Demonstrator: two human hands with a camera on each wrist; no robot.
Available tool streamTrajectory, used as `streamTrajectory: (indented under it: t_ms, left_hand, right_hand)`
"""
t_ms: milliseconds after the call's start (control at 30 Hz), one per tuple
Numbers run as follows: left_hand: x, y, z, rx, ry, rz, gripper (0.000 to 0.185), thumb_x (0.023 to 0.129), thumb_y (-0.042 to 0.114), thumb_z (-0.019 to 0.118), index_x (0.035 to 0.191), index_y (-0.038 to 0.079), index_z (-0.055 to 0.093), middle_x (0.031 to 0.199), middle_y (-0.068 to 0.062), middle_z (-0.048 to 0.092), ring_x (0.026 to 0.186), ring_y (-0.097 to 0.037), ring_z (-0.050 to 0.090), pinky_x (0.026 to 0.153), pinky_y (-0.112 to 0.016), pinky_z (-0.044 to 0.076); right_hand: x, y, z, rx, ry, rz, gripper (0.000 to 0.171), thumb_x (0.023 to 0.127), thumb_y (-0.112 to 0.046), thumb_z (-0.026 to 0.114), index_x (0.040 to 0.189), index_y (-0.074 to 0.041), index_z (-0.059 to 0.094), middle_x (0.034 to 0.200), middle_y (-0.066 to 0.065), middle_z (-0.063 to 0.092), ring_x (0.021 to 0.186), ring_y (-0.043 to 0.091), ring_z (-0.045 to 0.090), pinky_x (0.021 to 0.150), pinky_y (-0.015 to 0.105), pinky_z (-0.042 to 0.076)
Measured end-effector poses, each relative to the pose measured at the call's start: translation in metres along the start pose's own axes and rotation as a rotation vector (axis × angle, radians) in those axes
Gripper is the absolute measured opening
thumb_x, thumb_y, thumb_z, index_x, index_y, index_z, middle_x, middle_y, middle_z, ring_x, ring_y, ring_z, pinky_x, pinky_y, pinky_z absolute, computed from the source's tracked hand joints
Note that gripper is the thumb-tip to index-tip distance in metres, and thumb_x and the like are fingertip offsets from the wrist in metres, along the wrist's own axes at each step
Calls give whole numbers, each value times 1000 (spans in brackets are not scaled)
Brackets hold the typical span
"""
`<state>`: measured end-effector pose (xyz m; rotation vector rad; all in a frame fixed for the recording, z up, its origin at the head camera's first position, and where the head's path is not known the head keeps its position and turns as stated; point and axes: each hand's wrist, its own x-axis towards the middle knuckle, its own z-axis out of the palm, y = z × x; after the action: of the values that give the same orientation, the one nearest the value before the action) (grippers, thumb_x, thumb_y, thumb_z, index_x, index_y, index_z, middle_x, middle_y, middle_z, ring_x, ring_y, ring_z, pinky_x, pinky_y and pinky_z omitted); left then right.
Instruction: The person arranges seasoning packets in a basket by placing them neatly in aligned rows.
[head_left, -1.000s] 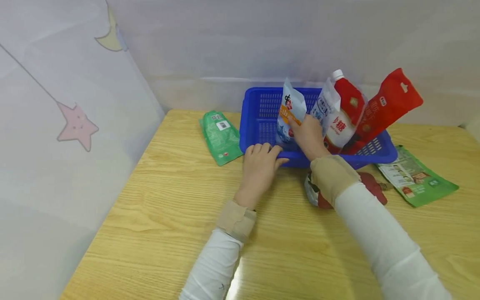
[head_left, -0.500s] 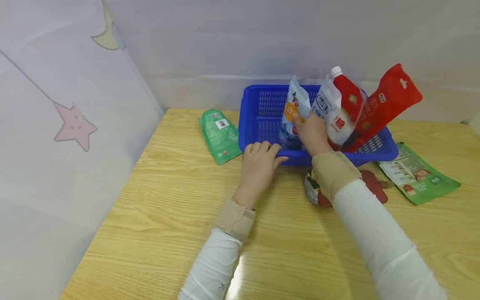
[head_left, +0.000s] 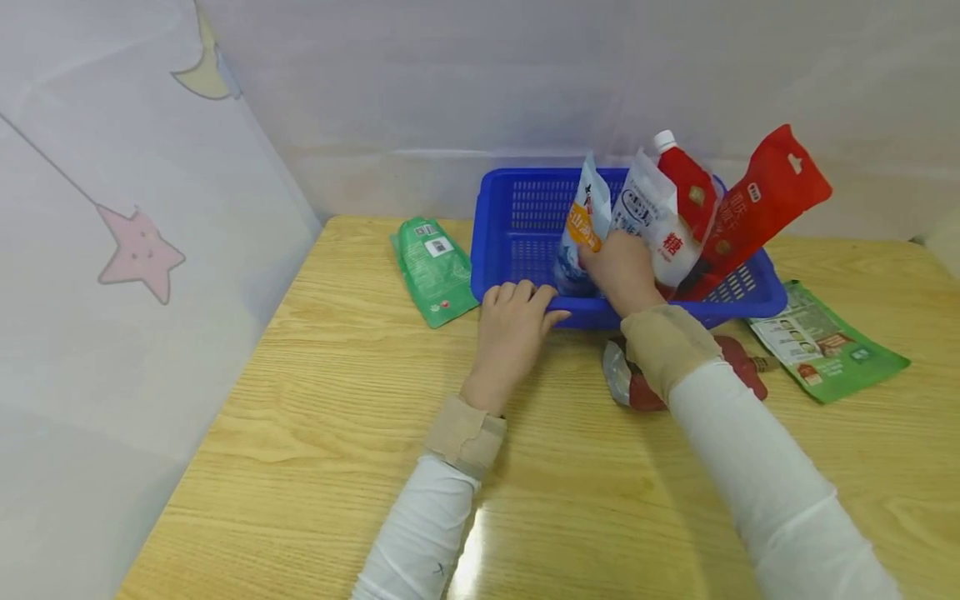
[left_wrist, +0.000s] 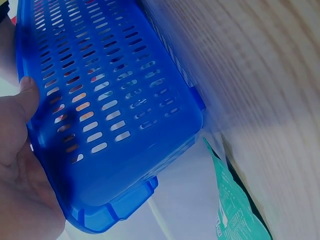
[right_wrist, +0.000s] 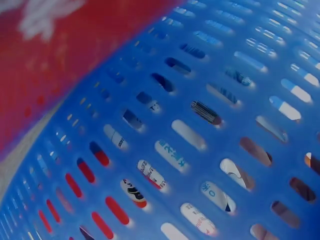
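Note:
In the head view a blue plastic basket [head_left: 501, 242] stands at the back of the table. My left hand [head_left: 510, 333] grips its near rim, fingers over the edge. The thumb [left_wrist: 29, 95] lies on the outer wall in the left wrist view. My right hand [head_left: 621, 267] reaches into the basket and holds a light-blue bag [head_left: 577, 242] with an orange band, thumb on its side; the other fingers are largely hidden. Close by on the right lean a white bag [head_left: 641, 200], a clear-and-red sugar pouch [head_left: 686, 200] with a white cap and a red packet [head_left: 765, 208].
A green pouch [head_left: 435, 271] lies left of the basket. A green-and-white packet [head_left: 832, 346] lies to the right. A dark red package [head_left: 738, 367] sits in front, partly under my right forearm. A pale wall sheet [head_left: 420, 92] rises behind the table [head_left: 315, 392].
The light-blue bag has shifted right and stands closer to the white bag, my right hand moving with it. My left hand stays on the rim. The head view has shifted slightly.

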<state>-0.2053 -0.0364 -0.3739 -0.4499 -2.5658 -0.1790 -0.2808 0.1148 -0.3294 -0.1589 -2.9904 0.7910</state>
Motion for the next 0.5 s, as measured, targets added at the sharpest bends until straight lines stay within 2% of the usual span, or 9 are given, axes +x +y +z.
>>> streamTrajectory:
  t_ms: [133, 333, 500]
  left_hand:
    - [0, 0, 0, -1, -5, 2, 35, 91, 53, 48, 103, 25, 65, 91, 5, 63, 90, -15, 59, 83, -29, 42]
    - [0, 0, -1, -8, 5, 2, 34, 91, 52, 49, 102, 24, 65, 90, 4, 63, 89, -15, 59, 82, -29, 42]
    - [0, 0, -2, -22, -16, 2, 34, 92, 51, 48, 105, 24, 65, 92, 4, 63, 89, -15, 58, 84, -29, 42]
  right_hand:
    - [-3, -1, -1, -52, 22, -15, 48, 94, -31, 48, 105, 14, 61, 100, 31, 66, 85, 40, 63, 65, 46, 50]
    - [-9, -4, -7, -128, -30, 15, 52, 96, -35, 45, 110, 13, 59, 107, 31, 64, 98, 46, 59, 80, 54, 50]
    - [-10, -3, -7, -155, -50, 9, 51, 98, -34, 44, 109, 13, 60, 108, 32, 64, 98, 46, 59, 81, 53, 50]
